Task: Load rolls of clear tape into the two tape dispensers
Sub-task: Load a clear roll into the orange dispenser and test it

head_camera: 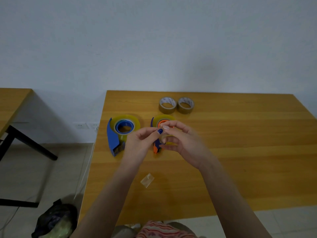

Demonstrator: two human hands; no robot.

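Far left of the frame: a second table [13, 103]; at lower left, a black bag [54, 219] on the floor. Left of centre, on the main table [240, 152]: a blue dispenser [112, 136], laid on its side, with a roll of clear tape [135, 122] seated round its hub; this unit is judged loaded. Centre: the left hand [142, 143], thumb and forefinger closed in a narrow pinch on a strip of clear tape [164, 137]. Lower centre: a loose tape scrap [147, 180]. Behind the hands, partly hidden: an orange dispenser [156, 148], a second clear roll [165, 117] already on its hub; feeding the tape end to the cutter is judged not yet finished. Upper centre: a brown roll [167, 105] and another brown roll [185, 105], side by side, untouched. Right of centre: the right hand [181, 141], fingers curled, by which the same strip is pinched; whether the strip is joined to the roll cannot be told.
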